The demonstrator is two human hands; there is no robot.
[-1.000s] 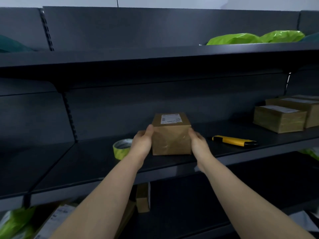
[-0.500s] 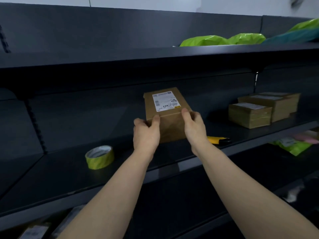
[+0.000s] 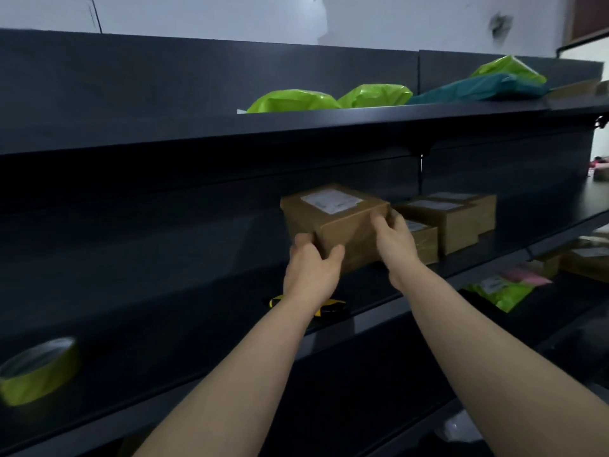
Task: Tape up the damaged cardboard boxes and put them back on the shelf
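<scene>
The left hand [image 3: 309, 272] and right hand [image 3: 392, 240] grip the cardboard box [image 3: 333, 222] just beside the stored boxes [image 3: 456, 221] on the shelf [image 3: 184, 291]; taping seems done, setting it down remains.

Parcel storeroom, dark metal shelving [image 3: 164, 133], labelled cardboard boxes [image 3: 458, 225] stacked on it, green and teal mailer bags [image 3: 293, 100] above

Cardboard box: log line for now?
cardboard box: held tilted over shelf | left-hand grip: near corner | right-hand grip: right side | tape roll: on shelf
</scene>
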